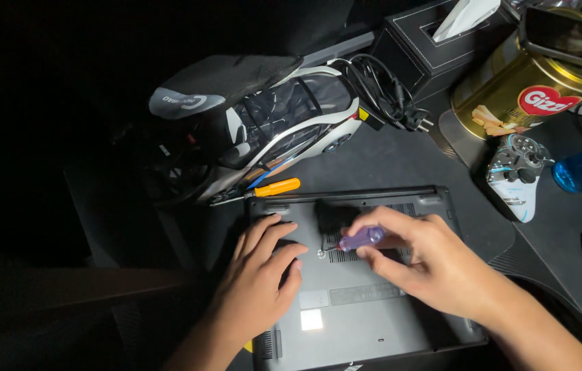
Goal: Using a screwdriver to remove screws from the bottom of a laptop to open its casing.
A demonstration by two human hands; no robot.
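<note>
1. Nearest the camera, both forearms reach in over the near edge of a dark laptop point(373, 309) that lies upside down on the black desk mat point(401, 161), its bottom panel up so the screws can be got at
2. Left hand point(263, 275) lies flat and open on the panel's left half, fingers spread, holding nothing; to my eye it weighs the case down so it cannot slide
3. Right hand point(428, 264) is closed round a small purple-handled screwdriver point(359, 239), pinched between thumb and fingertips, the shaft slanting down and left to a screw point(320, 253) just beside the vent slots near the panel's middle
4. An orange-handled screwdriver point(273, 187) rests just beyond the laptop's far left corner, within easy reach
5. Further back lie a model car point(291, 130), a coiled black cable point(383, 89), a tissue box point(428, 48), a gold tin point(518, 89) with a phone point(569, 38) on top and a game controller point(514, 175) at the mat's right edge
</note>
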